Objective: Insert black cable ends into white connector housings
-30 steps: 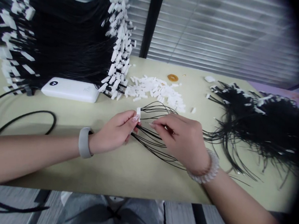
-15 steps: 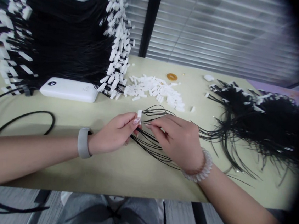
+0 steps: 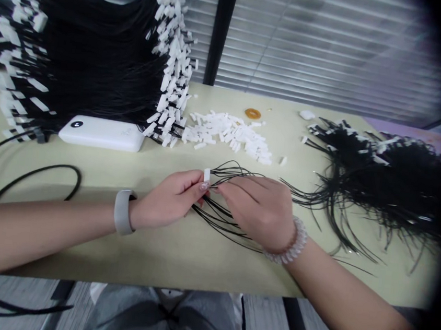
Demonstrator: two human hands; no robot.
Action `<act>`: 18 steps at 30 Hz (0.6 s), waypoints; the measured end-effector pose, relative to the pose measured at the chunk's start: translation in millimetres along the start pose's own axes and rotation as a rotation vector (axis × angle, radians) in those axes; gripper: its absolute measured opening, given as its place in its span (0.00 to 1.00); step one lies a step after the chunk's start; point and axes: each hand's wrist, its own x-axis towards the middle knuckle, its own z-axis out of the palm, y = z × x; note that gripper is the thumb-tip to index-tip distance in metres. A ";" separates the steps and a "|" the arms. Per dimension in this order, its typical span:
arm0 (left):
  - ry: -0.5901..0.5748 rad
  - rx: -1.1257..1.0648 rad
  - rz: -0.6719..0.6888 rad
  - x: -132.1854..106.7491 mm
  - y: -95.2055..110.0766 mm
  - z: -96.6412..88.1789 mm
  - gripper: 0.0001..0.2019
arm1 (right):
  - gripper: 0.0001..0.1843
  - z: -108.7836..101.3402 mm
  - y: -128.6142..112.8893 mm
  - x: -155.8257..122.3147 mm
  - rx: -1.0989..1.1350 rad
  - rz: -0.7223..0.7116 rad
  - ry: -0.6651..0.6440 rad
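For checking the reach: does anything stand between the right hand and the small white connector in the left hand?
Nothing solid seems to. Between the right hand and the white connector, held in the left hand, I see only thin black wires, which fan out from the connector across the small gap.

Grey slatted blinds (image 3: pixel 327 45) are hanging behind the pale green bench (image 3: pixel 179 260), and a dark upright post (image 3: pixel 221 28) is dividing them. Dim light is filtering through the slats, while pale floorboards (image 3: pixel 266 327) are showing below the bench's front edge.
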 end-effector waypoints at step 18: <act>0.346 -0.322 -0.056 6.7 -6.6 2.0 0.15 | 0.15 -31.7 41.9 8.9 0.096 0.430 -0.038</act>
